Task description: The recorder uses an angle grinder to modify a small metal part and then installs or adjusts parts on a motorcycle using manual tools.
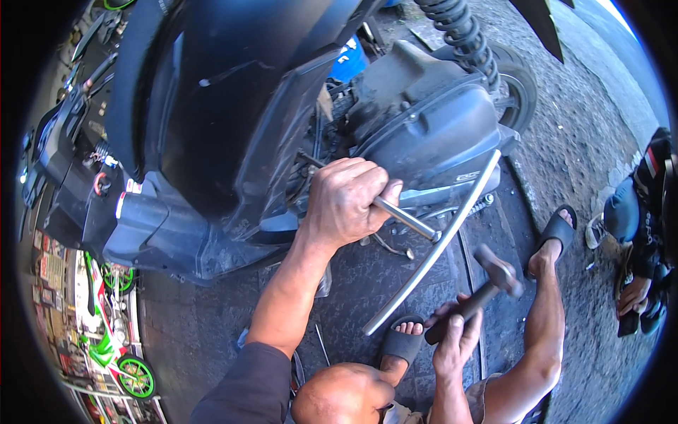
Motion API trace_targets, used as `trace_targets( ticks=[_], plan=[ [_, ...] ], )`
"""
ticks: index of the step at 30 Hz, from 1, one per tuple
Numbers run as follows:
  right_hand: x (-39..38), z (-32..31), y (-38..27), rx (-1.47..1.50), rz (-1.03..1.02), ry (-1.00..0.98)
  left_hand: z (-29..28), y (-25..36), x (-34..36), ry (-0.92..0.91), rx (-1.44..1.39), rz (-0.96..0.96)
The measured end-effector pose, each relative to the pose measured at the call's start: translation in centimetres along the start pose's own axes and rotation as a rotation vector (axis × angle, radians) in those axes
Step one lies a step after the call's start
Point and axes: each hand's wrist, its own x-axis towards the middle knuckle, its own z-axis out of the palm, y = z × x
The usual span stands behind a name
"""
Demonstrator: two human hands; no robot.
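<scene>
My left hand, coming from a dark sleeve, is closed around the steel shaft of a T-shaped wrench. The wrench reaches into the side of a dark scooter, beside its engine cover; its far tip is hidden. A long silver crossbar sits at the shaft's outer end. Just right of it, a bald co-worker, seated low in sandals, has a hand around a hammer, whose head is blurred near the crossbar. My right hand is not in view.
More dark scooters and a green-wheeled motorbike stand at the left. A blue container is behind the engine. Another person crouches at the far right on rough ground, beside the dark floor covering.
</scene>
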Motion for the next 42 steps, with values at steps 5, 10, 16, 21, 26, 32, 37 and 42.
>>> trace_targets(
  ticks=[5,10,16,21,26,32,37,42],
  plan=[
    [-1.0,2.0,-3.8,0.029,-0.061,-0.107,0.0,0.3,-0.1,-0.035,0.009,-0.02],
    [-0.3,3.3,-3.9,-0.193,-0.115,-0.16,-0.2,0.2,0.1,-0.018,0.002,-0.048],
    [-0.4,3.3,-5.6,-0.232,-0.19,-0.136,-0.1,-0.3,-0.2,0.015,-0.035,-0.029],
    [0.0,3.9,-5.5,-0.174,-0.123,-0.171,0.2,-0.2,0.0,0.053,-0.093,-0.019],
    [0.0,3.4,-7.4,-0.209,-0.122,-0.174,-0.1,-0.3,-0.2,0.031,-0.03,-0.057],
    [-0.2,3.0,-7.6,-0.529,-0.212,-0.155,0.2,0.0,0.2,0.044,-0.032,-0.023],
    [-0.5,3.2,-8.1,0.034,-0.204,0.001,0.0,-0.1,-0.4,0.003,0.023,-0.021],
    [-0.9,2.4,-8.0,-0.005,-0.219,0.015,0.2,0.7,-0.2,-0.076,0.045,0.048]
  ],
)
